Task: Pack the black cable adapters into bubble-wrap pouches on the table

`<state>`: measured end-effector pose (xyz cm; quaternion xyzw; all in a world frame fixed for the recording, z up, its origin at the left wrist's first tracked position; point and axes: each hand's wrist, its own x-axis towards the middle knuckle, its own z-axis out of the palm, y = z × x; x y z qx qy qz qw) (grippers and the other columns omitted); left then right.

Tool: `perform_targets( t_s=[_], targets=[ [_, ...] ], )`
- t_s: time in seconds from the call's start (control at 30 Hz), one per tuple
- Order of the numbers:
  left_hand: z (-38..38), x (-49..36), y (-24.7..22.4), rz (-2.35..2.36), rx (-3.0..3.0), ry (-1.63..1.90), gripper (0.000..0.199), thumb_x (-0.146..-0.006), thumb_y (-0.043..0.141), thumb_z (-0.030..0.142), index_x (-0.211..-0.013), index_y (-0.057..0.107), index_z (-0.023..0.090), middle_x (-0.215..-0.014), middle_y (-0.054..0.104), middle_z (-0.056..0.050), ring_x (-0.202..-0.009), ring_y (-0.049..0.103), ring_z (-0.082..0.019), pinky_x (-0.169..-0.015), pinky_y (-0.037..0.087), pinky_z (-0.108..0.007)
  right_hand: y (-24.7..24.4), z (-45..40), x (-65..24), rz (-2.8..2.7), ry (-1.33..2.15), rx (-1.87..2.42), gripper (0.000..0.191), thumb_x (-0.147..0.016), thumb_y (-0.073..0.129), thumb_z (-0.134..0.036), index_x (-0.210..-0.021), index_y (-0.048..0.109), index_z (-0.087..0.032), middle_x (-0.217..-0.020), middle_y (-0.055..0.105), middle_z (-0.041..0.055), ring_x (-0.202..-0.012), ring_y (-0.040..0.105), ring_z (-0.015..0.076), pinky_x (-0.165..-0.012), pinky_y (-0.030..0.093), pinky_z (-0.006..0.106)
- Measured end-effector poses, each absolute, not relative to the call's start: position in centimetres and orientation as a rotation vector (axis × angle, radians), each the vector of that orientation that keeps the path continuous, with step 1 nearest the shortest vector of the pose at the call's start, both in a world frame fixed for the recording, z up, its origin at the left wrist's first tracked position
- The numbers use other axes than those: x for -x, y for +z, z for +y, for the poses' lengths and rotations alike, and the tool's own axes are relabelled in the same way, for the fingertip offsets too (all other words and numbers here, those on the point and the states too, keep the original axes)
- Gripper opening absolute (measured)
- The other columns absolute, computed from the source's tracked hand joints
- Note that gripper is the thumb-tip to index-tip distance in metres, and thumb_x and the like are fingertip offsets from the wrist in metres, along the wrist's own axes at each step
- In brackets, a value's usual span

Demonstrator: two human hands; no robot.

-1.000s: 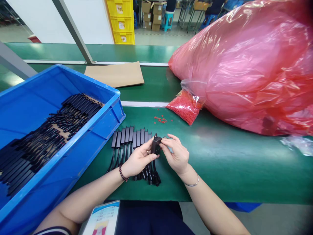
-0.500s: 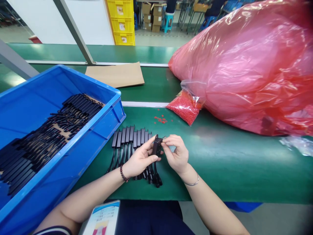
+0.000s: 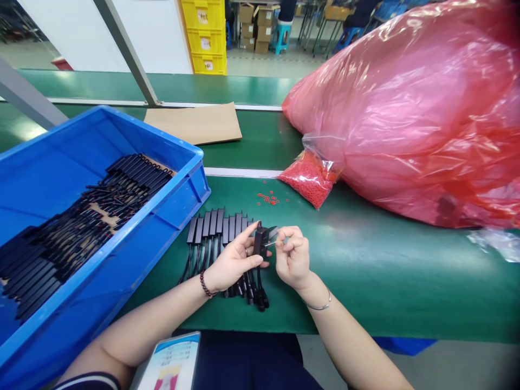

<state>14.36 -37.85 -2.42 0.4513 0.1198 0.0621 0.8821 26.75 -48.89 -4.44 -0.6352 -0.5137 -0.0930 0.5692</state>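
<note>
While the black device stays upright above the near edge of the worktop, a small gap has opened between it and the fingers that were on its side a second ago. Across that gap now runs a thin pale piece, and just above it a darker flap stands out from the same side; whether either is film, wire or part of the casing is too small to tell. The left hand has hardly moved and grips the device between thumb and fingers. The right hand, drawn slightly back, is curled closed and appears to pinch the far end of the pale piece. To judge by this, the work has turned from handling the device's side to pulling something out from it, with the left hand as the steady support.

Beneath and beside the left hand, a row of similar black units lies unchanged, cables toward the person. Beyond the hands, loose red rings are scattered where they were, near a clear bag full of more red rings. To the left, a blue crate holds many more black units, with a cardboard sheet lying behind it. On the right, a large pink bag bulges over the worktop.
</note>
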Motion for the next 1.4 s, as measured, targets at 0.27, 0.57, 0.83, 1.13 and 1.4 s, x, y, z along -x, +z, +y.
perform_targets(
  t_s=[0.27, 0.57, 0.83, 1.13, 1.4],
  targets=[
    [-37.6, -14.4, -1.7, 0.326, -0.856, 0.105, 0.077, -0.074, 0.068, 0.018, -0.137, 0.028, 0.035, -0.122, 0.050, -0.009, -0.104, 0.057, -0.023, -0.085, 0.049, -0.043, -4.4, -48.4, -26.4, -1.009, -0.224, 1.360, 0.020, -0.085, 0.041, -0.006, -0.076, 0.032, -0.022, -0.084, 0.040, -0.0010, -0.071, 0.057, 0.0117, -0.065, 0.054, 0.037],
    [-37.3, -14.2, -1.2, 0.318, -0.803, 0.095, 0.077, -0.075, 0.067, 0.016, -0.138, 0.025, 0.031, -0.116, 0.051, -0.009, -0.100, 0.058, -0.022, -0.083, 0.050, -0.042, -3.0, -50.2, -30.3, -0.879, -0.222, 1.691, 0.015, -0.084, 0.044, -0.010, -0.085, 0.036, -0.022, -0.087, 0.045, 0.0013, -0.067, 0.053, 0.0112, -0.065, 0.047, 0.031],
    [-37.4, -14.3, -1.4, 0.317, -0.902, 0.154, 0.077, -0.071, 0.069, 0.016, -0.135, 0.029, 0.033, -0.103, 0.047, -0.004, -0.089, 0.059, -0.018, -0.073, 0.055, -0.039, -6.0, -54.2, -31.4, -1.006, 0.020, 2.315, 0.003, -0.085, 0.039, -0.020, -0.087, 0.041, -0.020, -0.082, 0.052, 0.0049, -0.074, 0.053, 0.0176, -0.068, 0.044, 0.032],
    [-37.1, -14.1, -0.4, 0.353, -0.901, 0.112, 0.050, -0.079, 0.062, 0.025, -0.122, 0.036, 0.027, -0.101, 0.048, -0.004, -0.086, 0.060, -0.018, -0.070, 0.055, -0.039, -7.5, -55.2, -31.8, -0.972, -0.038, 2.366, 0.022, -0.083, 0.051, -0.032, -0.099, 0.047, -0.017, -0.086, 0.054, 0.0065, -0.075, 0.054, 0.0169, -0.072, 0.047, 0.033],
    [-37.2, -14.1, -0.4, 0.386, -0.913, 0.119, 0.055, -0.077, 0.064, 0.026, -0.124, 0.036, 0.026, -0.102, 0.049, -0.005, -0.086, 0.061, -0.019, -0.069, 0.056, -0.038, -7.2, -55.0, -31.3, -0.961, -0.061, 2.339, 0.033, -0.078, 0.061, -0.037, -0.101, 0.050, -0.017, -0.093, 0.050, 0.0069, -0.071, 0.049, 0.0149, -0.068, 0.047, 0.032]
  ],
)
